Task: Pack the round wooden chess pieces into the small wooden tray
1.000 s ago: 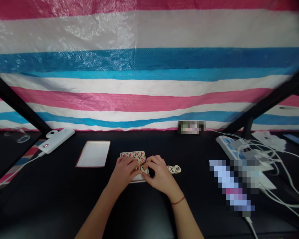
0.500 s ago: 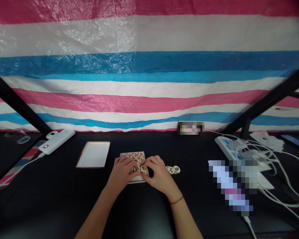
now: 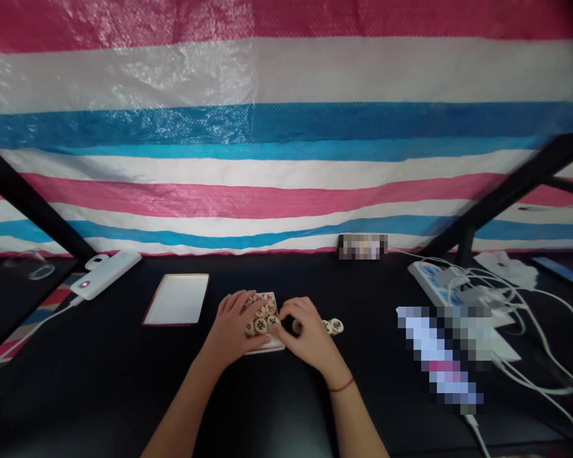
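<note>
A shallow white box (image 3: 277, 344) holds rows of round Chinese chess pieces, red-marked ones (image 3: 269, 298) at the back and black-marked ones (image 3: 261, 326) nearer me. My left hand (image 3: 231, 324) rests over the box's left side, fingers spread across the pieces and thumb along the front. At the right rim is my right hand (image 3: 308, 331), thumb and forefinger curved and apart beside a black-marked piece (image 3: 273, 322). Through the gap under its fingers another piece shows on the table. More loose pieces (image 3: 336, 326) lie just right of that hand.
The box lid (image 3: 177, 300) lies open side up at the left. Behind it are a white power bank (image 3: 112, 275) with a cable and a clear cup (image 3: 41, 272). On the right are a power strip (image 3: 429, 283), tangled white cables and a blurred phone-like object (image 3: 439, 356).
Both hands have eased slightly apart. My right fingers have drawn back from the black-marked piece at the row's right end, which shows more fully. The view has shifted slightly.
</note>
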